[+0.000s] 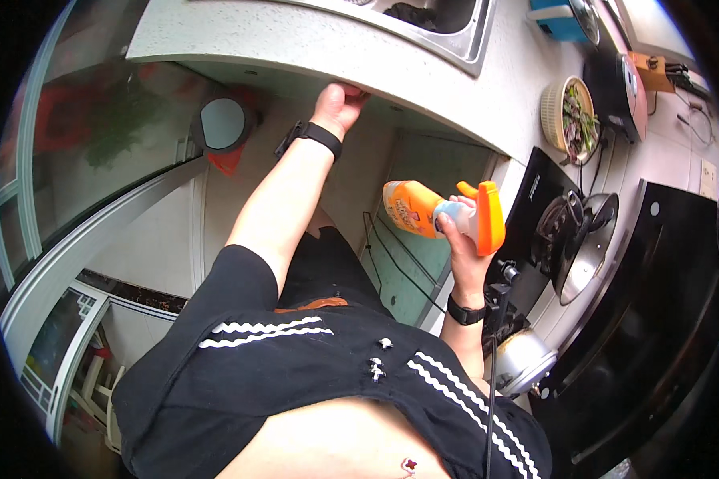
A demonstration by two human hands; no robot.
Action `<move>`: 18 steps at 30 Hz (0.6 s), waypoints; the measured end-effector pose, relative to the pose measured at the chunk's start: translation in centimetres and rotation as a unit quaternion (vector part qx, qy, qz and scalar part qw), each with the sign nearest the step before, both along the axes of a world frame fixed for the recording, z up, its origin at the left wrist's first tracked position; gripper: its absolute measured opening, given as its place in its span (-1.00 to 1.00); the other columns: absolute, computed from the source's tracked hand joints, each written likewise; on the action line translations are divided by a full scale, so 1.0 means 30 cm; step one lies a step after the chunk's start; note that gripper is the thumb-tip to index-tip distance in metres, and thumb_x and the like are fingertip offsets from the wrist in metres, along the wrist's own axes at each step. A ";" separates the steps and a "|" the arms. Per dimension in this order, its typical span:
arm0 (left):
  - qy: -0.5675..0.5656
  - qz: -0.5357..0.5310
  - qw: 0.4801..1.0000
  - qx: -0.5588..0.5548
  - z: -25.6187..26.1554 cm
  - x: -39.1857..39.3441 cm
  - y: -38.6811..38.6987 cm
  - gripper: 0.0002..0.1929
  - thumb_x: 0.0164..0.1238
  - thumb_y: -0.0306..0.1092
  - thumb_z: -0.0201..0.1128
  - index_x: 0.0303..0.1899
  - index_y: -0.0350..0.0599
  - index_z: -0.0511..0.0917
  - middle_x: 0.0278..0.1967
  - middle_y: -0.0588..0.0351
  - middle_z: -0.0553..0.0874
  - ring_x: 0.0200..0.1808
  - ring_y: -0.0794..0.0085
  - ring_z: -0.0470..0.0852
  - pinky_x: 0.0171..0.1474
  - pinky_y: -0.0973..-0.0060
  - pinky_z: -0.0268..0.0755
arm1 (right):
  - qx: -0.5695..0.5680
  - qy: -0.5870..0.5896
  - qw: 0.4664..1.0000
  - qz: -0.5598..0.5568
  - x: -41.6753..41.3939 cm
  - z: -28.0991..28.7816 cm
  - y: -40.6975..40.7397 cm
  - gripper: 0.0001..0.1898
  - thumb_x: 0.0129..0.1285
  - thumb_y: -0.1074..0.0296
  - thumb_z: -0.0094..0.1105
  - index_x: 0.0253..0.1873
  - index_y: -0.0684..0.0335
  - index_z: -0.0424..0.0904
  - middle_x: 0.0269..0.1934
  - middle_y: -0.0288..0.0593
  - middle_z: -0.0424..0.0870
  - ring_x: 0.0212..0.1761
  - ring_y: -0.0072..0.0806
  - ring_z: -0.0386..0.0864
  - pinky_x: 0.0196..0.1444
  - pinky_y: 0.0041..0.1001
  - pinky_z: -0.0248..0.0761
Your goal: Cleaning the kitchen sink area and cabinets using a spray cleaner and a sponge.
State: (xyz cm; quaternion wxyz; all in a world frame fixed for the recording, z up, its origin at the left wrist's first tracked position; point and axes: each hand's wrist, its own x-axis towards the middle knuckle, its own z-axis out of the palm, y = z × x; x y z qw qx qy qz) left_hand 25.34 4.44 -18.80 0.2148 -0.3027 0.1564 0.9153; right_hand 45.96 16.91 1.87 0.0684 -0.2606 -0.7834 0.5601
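My right hand grips an orange spray bottle around its neck, just below the orange trigger head. The bottle lies tilted nearly sideways in the air, its printed body pointing left and its head right. My left hand reaches to the front edge of the speckled white countertop, with its fingers curled at the underside and partly hidden there. Below that edge are the pale green cabinet fronts. Both wrists wear black bands.
Behind the counter edge is a steel sink with a dark item in it. On the right stand a basket of leafy vegetables, a black cooktop, a wok and a metal pot. A glass sliding door is on the left.
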 end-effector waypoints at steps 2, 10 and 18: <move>0.004 -0.022 1.000 0.010 -0.024 0.015 -0.013 -0.70 -0.04 -0.70 -0.08 -0.20 -0.33 0.44 -0.15 -0.13 0.48 -0.01 0.14 0.41 0.20 0.11 0.25 | -0.005 0.003 1.000 0.010 0.059 -0.011 -0.024 -0.46 -0.01 0.60 0.30 0.13 0.30 0.36 -0.04 -0.10 0.52 -0.02 -0.39 0.51 0.08 -0.38 0.38; -0.166 -0.237 0.956 -0.042 -0.014 0.455 -0.090 -0.73 0.26 -0.21 0.19 -0.18 -0.20 0.45 -0.35 0.04 0.57 -0.37 0.38 0.63 -0.32 0.51 0.60 | -0.014 -0.020 1.000 0.009 0.190 0.097 -0.105 -0.48 -0.05 0.62 0.31 0.08 0.35 0.38 0.00 -0.07 0.50 -0.03 -0.36 0.51 0.05 -0.38 0.39; -0.210 -0.344 0.912 0.075 -0.135 0.970 0.031 -0.71 0.26 -0.35 0.09 -0.03 -0.24 0.41 -0.07 -0.06 0.56 -0.01 0.07 0.54 0.03 0.10 0.40 | -0.006 0.079 0.992 0.100 0.035 0.139 -0.259 -0.45 0.08 0.49 0.23 0.17 0.36 0.22 0.01 0.06 0.46 0.07 -0.13 0.45 0.16 -0.16 0.28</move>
